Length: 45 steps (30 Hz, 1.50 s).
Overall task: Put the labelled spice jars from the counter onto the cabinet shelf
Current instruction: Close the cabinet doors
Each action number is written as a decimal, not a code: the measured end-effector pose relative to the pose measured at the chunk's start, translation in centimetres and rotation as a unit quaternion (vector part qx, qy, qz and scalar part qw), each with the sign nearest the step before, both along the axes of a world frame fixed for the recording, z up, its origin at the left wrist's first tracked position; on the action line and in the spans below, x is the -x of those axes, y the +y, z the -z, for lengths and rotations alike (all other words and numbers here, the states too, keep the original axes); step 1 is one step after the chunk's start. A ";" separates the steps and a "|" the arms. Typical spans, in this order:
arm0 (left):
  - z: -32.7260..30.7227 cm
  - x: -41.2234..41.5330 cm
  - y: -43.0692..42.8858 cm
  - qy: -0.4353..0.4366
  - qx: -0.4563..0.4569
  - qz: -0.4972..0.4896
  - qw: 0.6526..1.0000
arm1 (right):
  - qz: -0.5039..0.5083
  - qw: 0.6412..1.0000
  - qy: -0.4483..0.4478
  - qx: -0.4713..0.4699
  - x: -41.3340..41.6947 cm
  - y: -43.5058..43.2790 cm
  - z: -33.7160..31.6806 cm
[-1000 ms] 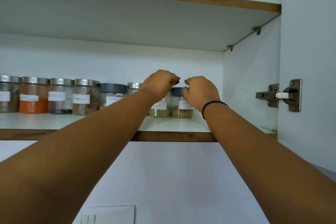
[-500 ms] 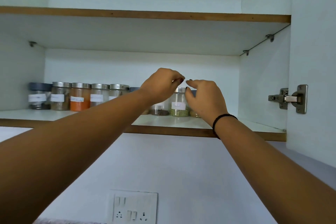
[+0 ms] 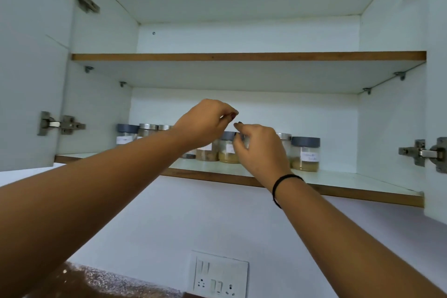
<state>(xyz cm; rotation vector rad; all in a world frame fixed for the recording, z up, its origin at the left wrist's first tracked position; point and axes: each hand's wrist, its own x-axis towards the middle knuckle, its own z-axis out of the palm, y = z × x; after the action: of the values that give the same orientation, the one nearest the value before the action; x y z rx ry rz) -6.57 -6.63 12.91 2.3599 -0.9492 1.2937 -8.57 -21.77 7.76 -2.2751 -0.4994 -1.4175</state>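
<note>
Jars (image 3: 305,153) in row on lower shelf (image 3: 343,182), labels forward. Left hand (image 3: 204,123) curled above row, grasping nothing visible. Right hand (image 3: 260,150) fronts grey-lidded jar (image 3: 227,150); grip cannot tell.

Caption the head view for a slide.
Both hands, left hand and right hand, reach among labelled spice jars lined on the lower cabinet shelf.

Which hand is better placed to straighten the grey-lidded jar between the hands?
Right, probably. The right hand is already curled at the grey-lidded jar, fingers at lid height. The left hand hovers above and left of it, pinched on nothing visible.
</note>
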 end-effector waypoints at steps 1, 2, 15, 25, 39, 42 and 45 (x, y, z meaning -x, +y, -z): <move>-0.2 0.5 1.1 -0.002 0.002 -0.006 1.000 | -0.010 1.000 0.000 0.003 0.1 1.1 0.1; -0.4 0.9 2.3 -0.002 0.005 -0.014 1.000 | -0.019 1.000 0.002 0.004 0.1 2.2 0.1; 0.2 8.6 20.7 0.018 0.013 -0.163 0.986 | -0.165 0.985 0.033 0.035 4.1 20.7 3.3; -0.4 18.5 35.6 0.019 0.029 -0.271 0.962 | -0.336 0.929 0.140 -0.064 7.9 35.3 6.6; -0.7 31.4 48.6 -0.064 0.108 -0.349 0.929 | -0.496 0.766 0.363 -0.188 15.9 52.4 10.5; -0.4 32.5 50.8 -0.069 0.127 -0.378 0.914 | -0.485 0.704 0.442 -0.271 16.5 55.6 11.0; 0.2 32.3 52.3 -0.041 0.182 -0.373 0.909 | -0.496 0.575 0.527 -0.382 16.7 57.4 11.5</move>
<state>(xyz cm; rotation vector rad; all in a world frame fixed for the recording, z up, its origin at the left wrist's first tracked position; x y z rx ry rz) -38.85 45.71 12.73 2.4313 0.2425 1.6413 -25.26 35.60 -3.72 -1.2337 -0.4436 0.3722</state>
